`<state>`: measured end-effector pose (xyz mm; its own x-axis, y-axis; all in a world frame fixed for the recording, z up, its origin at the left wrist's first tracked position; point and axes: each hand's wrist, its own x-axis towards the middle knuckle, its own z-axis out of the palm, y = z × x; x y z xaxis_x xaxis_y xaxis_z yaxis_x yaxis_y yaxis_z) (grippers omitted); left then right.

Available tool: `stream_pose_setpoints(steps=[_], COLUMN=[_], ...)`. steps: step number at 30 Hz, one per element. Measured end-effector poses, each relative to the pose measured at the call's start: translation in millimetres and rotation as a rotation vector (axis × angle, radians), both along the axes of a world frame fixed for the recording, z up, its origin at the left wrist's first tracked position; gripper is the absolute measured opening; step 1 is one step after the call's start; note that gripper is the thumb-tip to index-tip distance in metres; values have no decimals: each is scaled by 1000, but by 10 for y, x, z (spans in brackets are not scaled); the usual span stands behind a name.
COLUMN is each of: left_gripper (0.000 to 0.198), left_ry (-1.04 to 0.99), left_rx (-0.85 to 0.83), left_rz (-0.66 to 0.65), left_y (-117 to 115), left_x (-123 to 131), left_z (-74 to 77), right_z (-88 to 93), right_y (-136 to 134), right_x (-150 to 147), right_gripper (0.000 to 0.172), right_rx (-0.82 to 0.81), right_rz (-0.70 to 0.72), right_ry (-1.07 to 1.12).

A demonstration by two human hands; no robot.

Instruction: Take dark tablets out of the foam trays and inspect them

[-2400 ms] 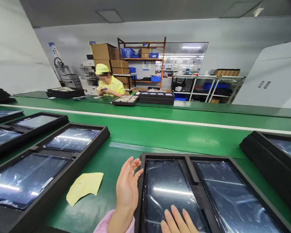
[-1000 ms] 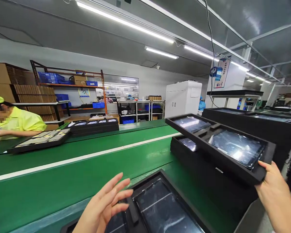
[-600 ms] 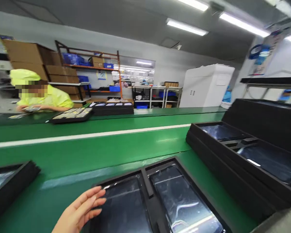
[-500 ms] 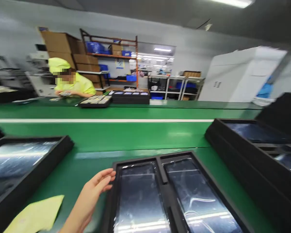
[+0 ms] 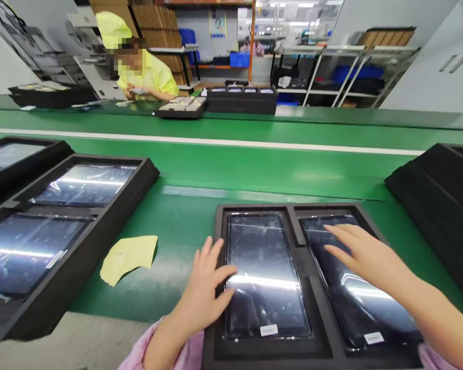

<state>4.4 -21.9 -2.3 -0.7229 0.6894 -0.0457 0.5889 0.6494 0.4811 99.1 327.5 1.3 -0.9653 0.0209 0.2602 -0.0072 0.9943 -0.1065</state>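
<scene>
A black foam tray [image 5: 254, 351] lies before me on the green table, with two dark, glossy tablet-like screen panels in its compartments. Over the left edge of the left panel [image 5: 260, 257] my left hand [image 5: 206, 285] is spread, its fingertips at the panel's side. My right hand [image 5: 360, 254] hovers over or rests on the upper part of the right panel [image 5: 351, 295], fingers stretched out; I cannot tell whether it touches. Both panels carry a small white label near the bottom. Neither hand holds anything.
A torn yellow paper [image 5: 129, 257] lies left of the tray. Another foam tray with panels [image 5: 111, 216] stands further left, and a black foam stack [image 5: 435, 200] at the right. Across the green bench [image 5: 254, 172], a person in yellow [image 5: 150, 77] handles something small.
My view has tilted down and turned left. My right hand has come into view over the right panel. My left hand has moved from the tray's outer edge onto the left panel's edge.
</scene>
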Motion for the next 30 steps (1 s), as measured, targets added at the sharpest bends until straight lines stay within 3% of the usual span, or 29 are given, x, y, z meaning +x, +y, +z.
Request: stream_pose_setpoints(steps=[3, 5, 7, 13, 18, 20, 22, 24, 27, 28, 30], left_gripper=[50, 59, 55, 13, 15, 18, 16, 13, 22, 24, 24], left_ry=[-47, -41, 48, 307, 352, 379, 419, 377, 59, -51, -95], left_rx=[-181, -263, -280, -107, 85, 184, 291, 399, 649, 738, 822], left_rz=[-295, -355, -363, -549, -515, -423, -234, 113, 701, 813, 834], left_y=[-77, -85, -67, -36, -28, -38, -82, -160, -295, -332, -387], left_x=[205, 289, 326, 316, 330, 277, 157, -6, -199, -219, -172], left_z=[163, 213, 201, 36, -13, -19, -39, -85, -189, -224, -281], right_z=[-224, -339, -407, -435, -394, -372, -350, -327, -292, -277, -237], right_y=[-293, -348, -318, -227, -281, -290, -282, -262, -232, -232, -259], right_x=[-405, -519, -534, -465, -493, -494, -485, -475, -476, -482, -496], right_gripper=[44, 45, 46, 41, 39, 39, 39, 36, 32, 31, 28], right_rx=[39, 38, 25, -20, -62, -109, -199, -309, -495, -574, -776], right_rz=[153, 169, 176, 181, 165, 159, 139, 90, -35, -81, -167], right_ry=[1, 7, 12, 10, -7, 2, 40, 127, 283, 314, 318])
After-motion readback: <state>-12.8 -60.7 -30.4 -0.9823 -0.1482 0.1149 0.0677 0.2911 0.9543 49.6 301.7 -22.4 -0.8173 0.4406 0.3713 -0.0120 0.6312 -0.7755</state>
